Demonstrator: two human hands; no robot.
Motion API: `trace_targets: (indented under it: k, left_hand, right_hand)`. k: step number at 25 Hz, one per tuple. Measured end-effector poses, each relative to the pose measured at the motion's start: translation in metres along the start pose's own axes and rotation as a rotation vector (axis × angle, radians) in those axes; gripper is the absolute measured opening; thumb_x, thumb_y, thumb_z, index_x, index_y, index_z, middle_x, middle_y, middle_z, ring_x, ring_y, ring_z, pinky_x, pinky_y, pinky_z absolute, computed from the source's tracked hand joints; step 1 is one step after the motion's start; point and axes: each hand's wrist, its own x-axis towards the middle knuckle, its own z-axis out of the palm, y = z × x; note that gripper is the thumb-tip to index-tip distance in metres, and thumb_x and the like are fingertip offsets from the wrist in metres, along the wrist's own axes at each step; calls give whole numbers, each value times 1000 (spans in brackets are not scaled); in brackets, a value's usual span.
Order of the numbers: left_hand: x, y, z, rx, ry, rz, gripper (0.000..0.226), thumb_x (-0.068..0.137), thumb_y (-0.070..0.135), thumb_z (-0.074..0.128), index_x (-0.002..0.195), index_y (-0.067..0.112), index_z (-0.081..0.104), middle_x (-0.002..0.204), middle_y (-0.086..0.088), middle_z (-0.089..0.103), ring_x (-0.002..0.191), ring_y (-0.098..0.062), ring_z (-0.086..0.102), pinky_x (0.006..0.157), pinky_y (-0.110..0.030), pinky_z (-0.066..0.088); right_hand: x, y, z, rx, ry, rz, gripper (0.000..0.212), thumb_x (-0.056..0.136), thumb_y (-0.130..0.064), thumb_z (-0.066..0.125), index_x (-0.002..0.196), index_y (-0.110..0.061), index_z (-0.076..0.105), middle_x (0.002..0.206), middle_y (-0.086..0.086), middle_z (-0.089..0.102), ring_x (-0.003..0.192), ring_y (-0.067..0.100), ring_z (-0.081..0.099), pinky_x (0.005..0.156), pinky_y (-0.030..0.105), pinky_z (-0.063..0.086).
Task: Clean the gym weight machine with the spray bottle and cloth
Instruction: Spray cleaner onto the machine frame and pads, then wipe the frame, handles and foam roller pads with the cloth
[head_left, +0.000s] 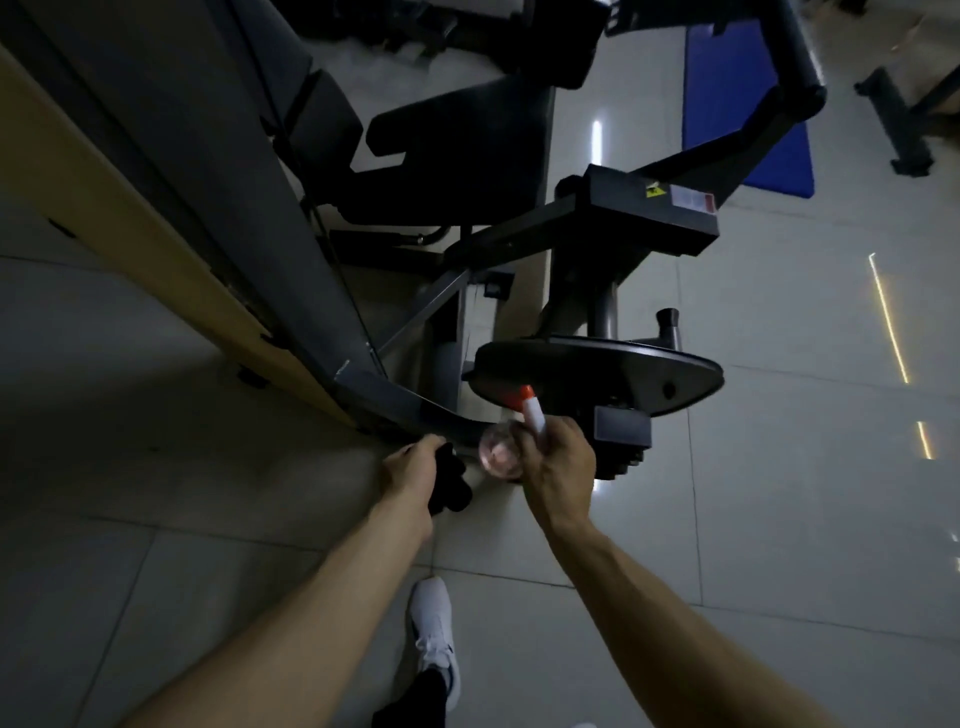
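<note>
Head view, looking down: we record both bare forearms extended toward the lower part of the weight machine (623, 218), which stands on a pale tiled floor (779, 519) in dim light.

The left hand (410, 470) has its grip closed round a dark cloth (451, 486). The fingers are curled over it, and the bunched cloth hangs out below and to the right of the fist. The cloth sits just beside the end of the machine's curved grey base leg (395, 405); we cannot tell whether it touches the metal.

The right hand (558, 465) has its grip closed round a spray bottle (501, 449), clear-bodied, with a white neck and an orange-red spray head (523, 397). The bottle is tilted, its round base turned toward the camera and its head pointing at the black disc-shaped plate (597, 369) low on the machine. The head overlaps the plate's near edge in this view; contact cannot be confirmed. The two hands are near each other, with the bottle between them.

Higher in the frame we note the machine's black seat pad (457, 150) and a yellow warning label (655, 191) on the dark housing. A blue mat (743, 93) lies on the floor beyond the machine. A white shoe (434, 629) stands on the tiles between the forearms.
</note>
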Motion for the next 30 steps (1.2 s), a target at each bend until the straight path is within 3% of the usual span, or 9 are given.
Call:
trace_targets:
  k: [3,9,14,18,20,22,26,28,30]
  left_hand:
    - [25,9,5,26,-1,-48,21,85,25,74,92,6,76,70,-7,75,63,-25,69,56,-28,53]
    - [43,1,15,125,-6,-80,27,80,33,75,91,8,76,77,-10,77,73,-30,72,64,-35,54]
    - [29,-12,29,156,8,-124,23,84,31,74,91,9,75,72,-7,76,79,-30,73,82,-42,60]
    - [13,-24,40,99,40,-158,21,89,26,70,86,6,71,65,-10,72,62,-27,64,68,-36,52]
    - [1,-36,46,75,32,-176,21,92,27,66,88,8,70,65,-9,69,58,-26,61,60,-31,48]
    - [-10,-53,60,25,-68,-254,28,98,33,59,106,9,72,75,-9,70,67,-26,65,60,-31,50]
    - [-52,-82,110,-61,-401,-360,37,97,44,57,111,14,74,97,-6,76,94,-23,70,85,-32,55]
    - [-70,-97,134,70,-515,-313,54,96,62,52,110,14,74,107,-7,74,106,-24,68,101,-36,48]
    - [-77,-109,153,320,-535,-181,67,95,70,47,121,12,70,119,-8,72,115,-25,65,105,-39,45]
  right_hand:
    - [27,3,27,-19,4,31,14,97,-19,70,95,-27,58,97,-7,59,83,5,56,80,23,50]
    - [44,7,33,-196,-112,-35,11,95,-28,71,97,-27,61,97,-9,56,83,9,55,76,27,51]
    - [47,21,29,-289,-192,-131,33,93,-36,73,121,-21,66,111,-5,62,98,15,60,84,30,52]
    - [42,33,17,-249,-269,-126,55,97,-41,66,148,-27,48,135,-1,62,118,18,60,98,40,54]
    - [34,35,0,-173,-265,-125,55,99,-31,63,150,-25,45,140,-1,59,121,16,59,102,39,53]
    - [11,42,-25,-30,-200,-136,42,100,-25,57,142,-26,54,136,-9,60,120,6,57,104,35,51]
    - [-53,80,-69,246,-314,-47,47,106,-35,44,152,-30,44,160,-18,34,150,-3,24,124,24,23]
    - [-63,106,-84,409,-137,69,44,107,-22,50,150,-27,49,154,-10,48,145,5,40,120,31,35]
    - [-56,125,-95,560,39,248,37,105,-12,56,138,-26,59,134,-5,64,125,9,61,108,39,52]
